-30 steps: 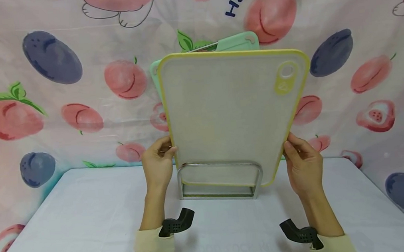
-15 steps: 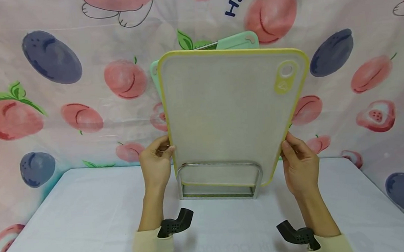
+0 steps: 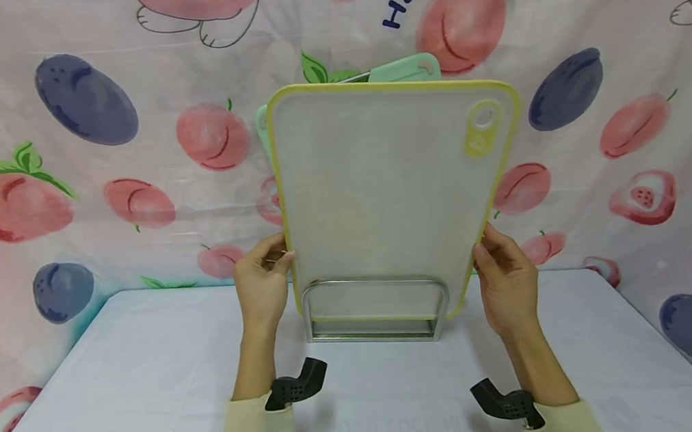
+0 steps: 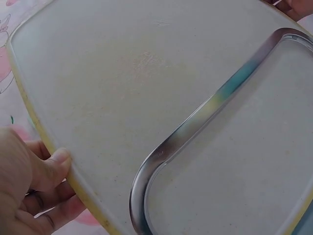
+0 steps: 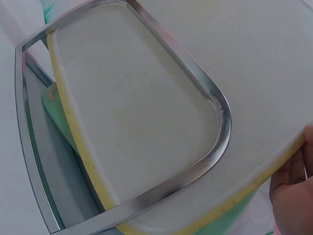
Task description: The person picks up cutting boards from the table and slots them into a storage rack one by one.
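Note:
A whitish cutting board [image 3: 380, 185] with a yellow rim and a hanging hole at its upper right stands upright behind the front bar of a metal rack [image 3: 373, 281]. My left hand [image 3: 262, 285] pinches the board's left edge, thumb on the front face, as the left wrist view also shows. On the opposite edge, my right hand [image 3: 508, 281] pinches the rim at about the same height. Behind this board a green cutting board [image 3: 407, 69] shows only at its top and left, mostly hidden. In the right wrist view, the yellow bottom edge sits inside the rack frame [image 5: 222, 117].
The rack stands on a white-covered table [image 3: 168, 369]. A fruit-printed cloth [image 3: 146, 123] hangs behind the table. Black wrist mounts [image 3: 297, 383] sit at both sleeves.
The yellow-rimmed board has shifted slightly left, its top right corner most of all, and both hands have moved left with it. The rack has stayed in place.

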`<state>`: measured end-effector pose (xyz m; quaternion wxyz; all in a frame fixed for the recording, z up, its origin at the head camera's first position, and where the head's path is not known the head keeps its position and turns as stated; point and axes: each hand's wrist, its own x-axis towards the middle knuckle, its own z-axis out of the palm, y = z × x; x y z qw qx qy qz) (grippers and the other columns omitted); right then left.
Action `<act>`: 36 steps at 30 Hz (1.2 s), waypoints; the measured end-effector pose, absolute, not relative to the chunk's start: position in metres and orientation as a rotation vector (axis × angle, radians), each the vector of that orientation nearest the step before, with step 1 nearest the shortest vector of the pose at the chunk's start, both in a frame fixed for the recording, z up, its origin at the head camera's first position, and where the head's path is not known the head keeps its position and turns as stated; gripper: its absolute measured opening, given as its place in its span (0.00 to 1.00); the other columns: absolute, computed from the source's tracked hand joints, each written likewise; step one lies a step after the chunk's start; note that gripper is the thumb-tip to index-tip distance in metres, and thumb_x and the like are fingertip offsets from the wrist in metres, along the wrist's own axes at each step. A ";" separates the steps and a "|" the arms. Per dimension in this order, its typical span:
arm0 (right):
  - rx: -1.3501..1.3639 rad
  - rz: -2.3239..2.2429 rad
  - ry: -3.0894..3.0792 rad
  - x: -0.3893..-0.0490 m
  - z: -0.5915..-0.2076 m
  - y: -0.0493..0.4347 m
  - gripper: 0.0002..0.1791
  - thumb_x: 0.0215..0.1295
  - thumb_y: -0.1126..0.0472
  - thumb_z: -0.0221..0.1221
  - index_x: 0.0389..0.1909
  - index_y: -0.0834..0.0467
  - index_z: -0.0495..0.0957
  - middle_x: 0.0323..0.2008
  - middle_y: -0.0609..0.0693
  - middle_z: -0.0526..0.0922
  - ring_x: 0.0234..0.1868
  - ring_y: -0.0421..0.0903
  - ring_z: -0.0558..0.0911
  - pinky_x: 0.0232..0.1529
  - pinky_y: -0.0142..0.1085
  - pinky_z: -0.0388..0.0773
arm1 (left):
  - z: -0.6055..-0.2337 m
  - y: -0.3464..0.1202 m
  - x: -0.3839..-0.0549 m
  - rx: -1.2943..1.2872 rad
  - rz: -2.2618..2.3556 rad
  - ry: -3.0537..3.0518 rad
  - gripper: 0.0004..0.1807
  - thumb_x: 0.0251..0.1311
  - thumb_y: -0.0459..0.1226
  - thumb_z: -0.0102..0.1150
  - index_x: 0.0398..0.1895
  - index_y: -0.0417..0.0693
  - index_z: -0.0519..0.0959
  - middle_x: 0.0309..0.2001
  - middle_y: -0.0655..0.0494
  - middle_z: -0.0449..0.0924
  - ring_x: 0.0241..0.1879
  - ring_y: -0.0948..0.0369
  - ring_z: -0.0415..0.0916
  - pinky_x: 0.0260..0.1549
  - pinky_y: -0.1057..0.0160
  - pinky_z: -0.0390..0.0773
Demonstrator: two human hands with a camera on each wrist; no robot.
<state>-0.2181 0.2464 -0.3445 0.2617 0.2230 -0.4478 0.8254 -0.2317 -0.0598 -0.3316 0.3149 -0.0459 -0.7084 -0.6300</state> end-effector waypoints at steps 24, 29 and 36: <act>0.441 1.975 -1.843 -0.219 -0.344 0.259 0.34 0.66 0.76 0.53 0.71 0.51 0.61 0.43 0.51 0.76 0.46 0.44 0.75 0.46 0.28 0.72 | -0.335 -0.057 -0.237 -0.070 -1.697 -1.778 0.13 0.50 0.21 0.65 0.40 0.38 0.85 0.31 0.45 0.82 0.28 0.62 0.74 0.28 0.72 0.74; 0.466 1.950 -1.934 -0.219 -0.345 0.256 0.38 0.67 0.74 0.53 0.73 0.44 0.56 0.51 0.52 0.70 0.51 0.45 0.72 0.48 0.27 0.72 | -0.335 -0.056 -0.238 -0.049 -1.711 -1.747 0.13 0.51 0.21 0.64 0.41 0.37 0.85 0.33 0.43 0.82 0.28 0.62 0.75 0.29 0.72 0.75; 0.487 1.950 -2.010 -0.217 -0.348 0.251 0.41 0.68 0.71 0.54 0.74 0.39 0.49 0.55 0.53 0.64 0.55 0.45 0.70 0.48 0.26 0.70 | -0.336 -0.058 -0.239 -0.007 -1.714 -1.722 0.13 0.51 0.21 0.64 0.42 0.35 0.84 0.34 0.42 0.83 0.28 0.64 0.75 0.29 0.73 0.75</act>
